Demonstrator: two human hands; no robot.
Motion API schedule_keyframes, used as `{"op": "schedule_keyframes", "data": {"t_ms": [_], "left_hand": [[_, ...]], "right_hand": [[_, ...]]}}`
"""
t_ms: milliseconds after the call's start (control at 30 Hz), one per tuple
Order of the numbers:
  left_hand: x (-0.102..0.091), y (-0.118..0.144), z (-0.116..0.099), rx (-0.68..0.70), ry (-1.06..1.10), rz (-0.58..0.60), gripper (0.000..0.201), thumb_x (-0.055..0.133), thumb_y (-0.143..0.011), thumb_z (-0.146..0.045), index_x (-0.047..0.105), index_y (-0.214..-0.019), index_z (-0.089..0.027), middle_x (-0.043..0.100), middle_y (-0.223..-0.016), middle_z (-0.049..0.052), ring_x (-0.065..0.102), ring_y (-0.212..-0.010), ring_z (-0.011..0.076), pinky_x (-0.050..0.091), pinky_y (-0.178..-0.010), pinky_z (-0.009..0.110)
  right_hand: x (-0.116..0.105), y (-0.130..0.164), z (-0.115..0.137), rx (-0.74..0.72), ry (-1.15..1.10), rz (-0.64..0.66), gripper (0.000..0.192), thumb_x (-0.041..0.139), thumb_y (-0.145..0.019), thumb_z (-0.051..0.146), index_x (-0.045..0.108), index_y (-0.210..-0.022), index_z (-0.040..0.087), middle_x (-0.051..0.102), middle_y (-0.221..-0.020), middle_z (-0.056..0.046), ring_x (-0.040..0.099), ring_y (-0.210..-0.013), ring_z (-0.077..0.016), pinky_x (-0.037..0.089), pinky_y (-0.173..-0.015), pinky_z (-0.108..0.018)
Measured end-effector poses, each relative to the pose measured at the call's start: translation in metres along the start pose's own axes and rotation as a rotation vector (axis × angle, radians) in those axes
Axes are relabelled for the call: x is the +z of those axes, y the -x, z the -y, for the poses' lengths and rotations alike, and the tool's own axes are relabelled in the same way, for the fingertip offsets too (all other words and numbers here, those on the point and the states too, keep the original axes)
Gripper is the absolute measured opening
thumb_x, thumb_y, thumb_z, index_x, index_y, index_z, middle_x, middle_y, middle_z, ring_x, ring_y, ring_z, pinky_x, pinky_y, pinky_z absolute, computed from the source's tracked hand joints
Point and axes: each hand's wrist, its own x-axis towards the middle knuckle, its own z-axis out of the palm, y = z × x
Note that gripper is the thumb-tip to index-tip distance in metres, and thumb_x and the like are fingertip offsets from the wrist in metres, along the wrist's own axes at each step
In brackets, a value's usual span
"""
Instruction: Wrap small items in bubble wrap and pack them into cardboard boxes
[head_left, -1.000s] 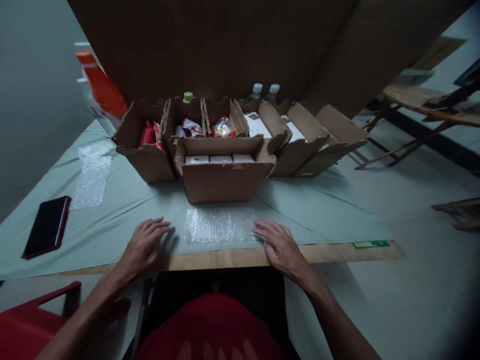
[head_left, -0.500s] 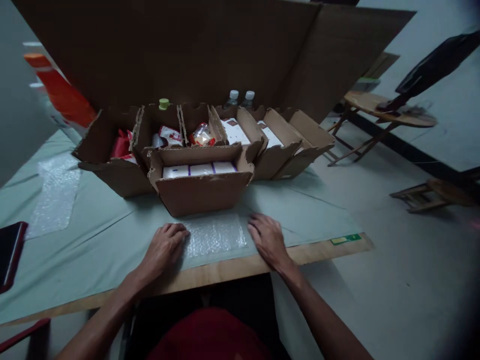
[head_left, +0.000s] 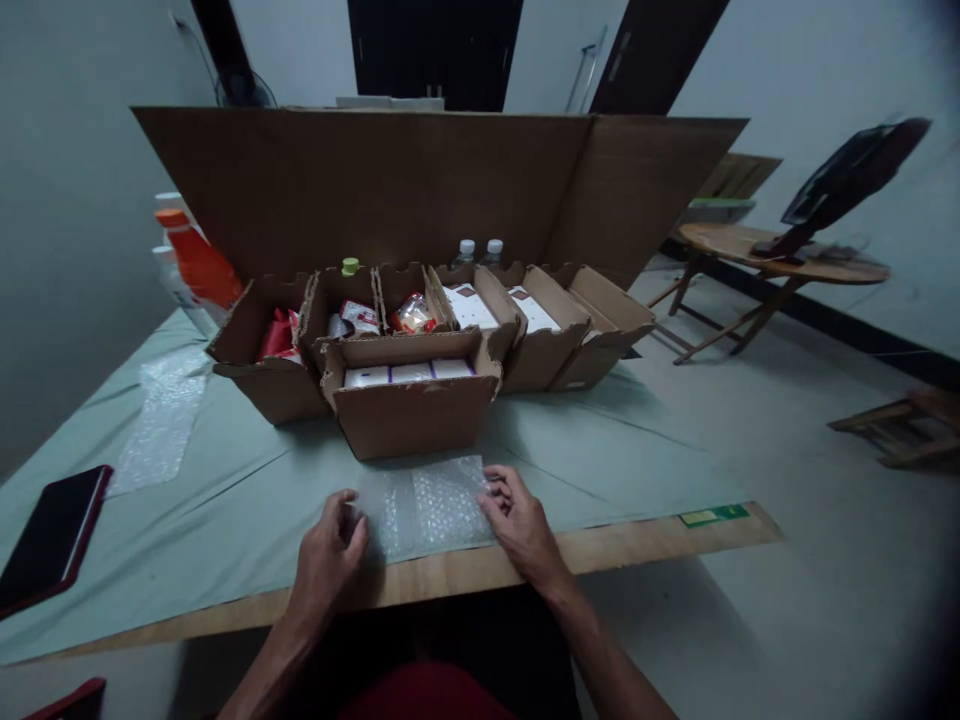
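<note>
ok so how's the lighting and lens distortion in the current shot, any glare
Head view: dim light, with the tall cardboard panel in shade; head view: small glints speckle the bubble wrap between the left hand and right hand; head view: the orange bottle leans outward, probably wide-lens stretch, and the lower right corner darkens.

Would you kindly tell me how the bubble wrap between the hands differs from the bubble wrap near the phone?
The front sheet touches the right hand, while the left sheet lies untouched. The front sheet stretches sideways along the table edge; the left sheet runs away from it. Both are clear bubble wrap.
</note>
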Motion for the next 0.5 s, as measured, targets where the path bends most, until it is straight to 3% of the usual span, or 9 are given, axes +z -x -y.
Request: {"op": "schedule_keyframes", "data": {"t_ms": [67,133,267,367,400,433,500], "left_hand": [[-0.014,0.01,-0.007,0.064,0.118,-0.025,0.049,0.051,-0.092,-0.03,0.048,-0.139,-0.017,0.063,-0.067,-0.005,0.06,-0.055,0.0119,0.05,-0.057,0.022],[-0.041,0.012,-0.02,0.186,0.183,-0.071,0.05,0.052,-0.095,-0.027,0.046,-0.144,-0.018,0.069,-0.075,-0.003,0.066,-0.065,0.0106,0.055,-0.067,0.021],[-0.108,-0.029,-0.063,0.487,0.132,-0.236,0.021,0.059,-0.093,-0.021,0.073,-0.107,-0.026,0.077,-0.097,0.001,0.072,-0.089,0.0147,0.056,-0.08,0.024],[-0.137,-0.091,-0.092,0.501,0.044,-0.467,0.02,0.059,-0.091,-0.025,0.077,-0.099,-0.024,0.078,-0.094,0.0,0.072,-0.087,0.0173,0.055,-0.082,0.026],[-0.139,-0.113,-0.097,0.483,0.001,-0.416,0.023,0.058,-0.09,-0.026,0.078,-0.1,-0.022,0.079,-0.095,0.001,0.072,-0.086,0.018,0.055,-0.081,0.027],[-0.138,-0.135,-0.098,0.445,-0.045,-0.295,0.027,0.056,-0.088,-0.027,0.079,-0.1,-0.021,0.079,-0.095,0.002,0.072,-0.084,0.0185,0.055,-0.081,0.027],[-0.131,-0.173,-0.095,0.357,-0.139,0.022,0.031,0.055,-0.082,-0.028,0.081,-0.096,-0.018,0.08,-0.088,0.003,0.071,-0.076,0.0189,0.054,-0.075,0.026]], "right_hand": [[-0.019,0.006,0.012,-0.019,-0.114,0.054,0.044,0.056,-0.09,0.03,0.057,-0.134,0.021,0.068,-0.084,0.0,0.062,-0.065,-0.0136,0.052,-0.062,-0.025],[-0.044,0.007,0.037,-0.119,-0.143,0.08,0.045,0.059,-0.09,0.03,0.06,-0.135,0.024,0.069,-0.085,0.0,0.063,-0.069,-0.0134,0.053,-0.066,-0.025],[-0.098,-0.027,0.11,-0.481,-0.165,0.053,0.021,0.062,-0.091,0.025,0.077,-0.104,0.032,0.073,-0.092,0.0,0.068,-0.083,-0.0157,0.055,-0.074,-0.028],[-0.116,-0.086,0.148,-0.58,-0.164,-0.096,0.018,0.062,-0.089,0.024,0.078,-0.096,0.027,0.075,-0.095,-0.002,0.068,-0.088,-0.0178,0.055,-0.078,-0.032],[-0.116,-0.108,0.153,-0.56,-0.13,-0.075,0.019,0.062,-0.087,0.025,0.078,-0.098,0.023,0.076,-0.095,-0.003,0.068,-0.088,-0.0182,0.055,-0.078,-0.032],[-0.114,-0.13,0.156,-0.531,-0.071,0.009,0.021,0.063,-0.084,0.024,0.078,-0.097,0.02,0.076,-0.093,-0.004,0.068,-0.085,-0.0179,0.054,-0.077,-0.031],[-0.107,-0.167,0.156,-0.433,0.124,0.248,0.02,0.061,-0.079,0.019,0.078,-0.09,0.014,0.075,-0.084,-0.005,0.066,-0.076,-0.0164,0.051,-0.07,-0.027]]}}
